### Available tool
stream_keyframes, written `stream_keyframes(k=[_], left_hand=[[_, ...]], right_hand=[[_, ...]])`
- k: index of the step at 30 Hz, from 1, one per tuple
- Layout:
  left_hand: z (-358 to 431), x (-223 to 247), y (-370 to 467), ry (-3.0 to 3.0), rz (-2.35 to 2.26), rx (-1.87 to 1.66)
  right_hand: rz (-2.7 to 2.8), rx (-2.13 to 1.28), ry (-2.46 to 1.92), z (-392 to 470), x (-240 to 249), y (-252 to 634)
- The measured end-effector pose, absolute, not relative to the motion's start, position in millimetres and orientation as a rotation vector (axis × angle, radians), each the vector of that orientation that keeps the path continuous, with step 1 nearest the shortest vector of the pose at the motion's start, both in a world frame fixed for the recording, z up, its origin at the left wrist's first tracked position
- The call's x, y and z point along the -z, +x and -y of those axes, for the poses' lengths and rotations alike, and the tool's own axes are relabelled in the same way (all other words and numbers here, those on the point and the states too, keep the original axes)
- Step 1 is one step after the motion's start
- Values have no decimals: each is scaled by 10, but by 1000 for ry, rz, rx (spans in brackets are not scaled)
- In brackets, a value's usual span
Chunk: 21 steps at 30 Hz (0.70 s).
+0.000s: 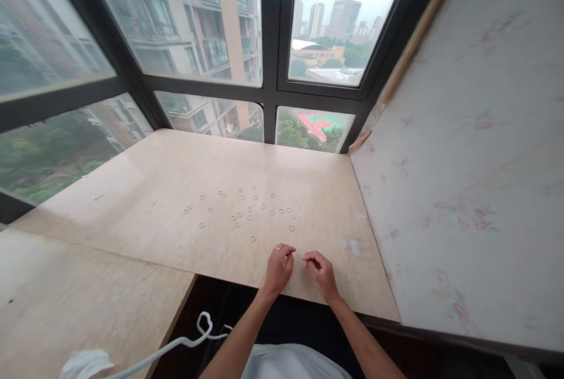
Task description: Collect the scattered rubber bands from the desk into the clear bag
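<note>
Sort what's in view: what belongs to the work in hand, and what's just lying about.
Likely in use:
- small thin rings, scattered on the tabletop
- left hand and right hand, curled near them; whether they hold anything is unclear

Likely just lying about:
- white cable
- crumpled white tissue

The tabletop is pale beige with faint, mottled grain, and the small rings on it show as greyish outlines. Dark charcoal window frames meet off-white wallpaper patterned with pink flowers and grey-green leaves. The cable is white, the shirt whitish grey, the sports court outside green and pinkish red.
</note>
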State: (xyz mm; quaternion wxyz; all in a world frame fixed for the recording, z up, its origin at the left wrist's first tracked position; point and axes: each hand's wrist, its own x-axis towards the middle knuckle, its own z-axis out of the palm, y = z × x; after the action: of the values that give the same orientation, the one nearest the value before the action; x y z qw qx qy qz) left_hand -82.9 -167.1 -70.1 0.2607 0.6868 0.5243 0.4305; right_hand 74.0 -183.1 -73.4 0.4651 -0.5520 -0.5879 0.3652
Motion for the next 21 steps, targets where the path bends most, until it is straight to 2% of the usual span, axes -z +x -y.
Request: stream_keyframes(k=[11, 21], left_hand=[[1733, 760, -882, 2059, -1350, -973], [1793, 716, -928, 2066, -1323, -911]], right_hand=[[1385, -804, -1543, 2020, 675, 1494], [1413, -902, -1586, 1990, 681, 1549]])
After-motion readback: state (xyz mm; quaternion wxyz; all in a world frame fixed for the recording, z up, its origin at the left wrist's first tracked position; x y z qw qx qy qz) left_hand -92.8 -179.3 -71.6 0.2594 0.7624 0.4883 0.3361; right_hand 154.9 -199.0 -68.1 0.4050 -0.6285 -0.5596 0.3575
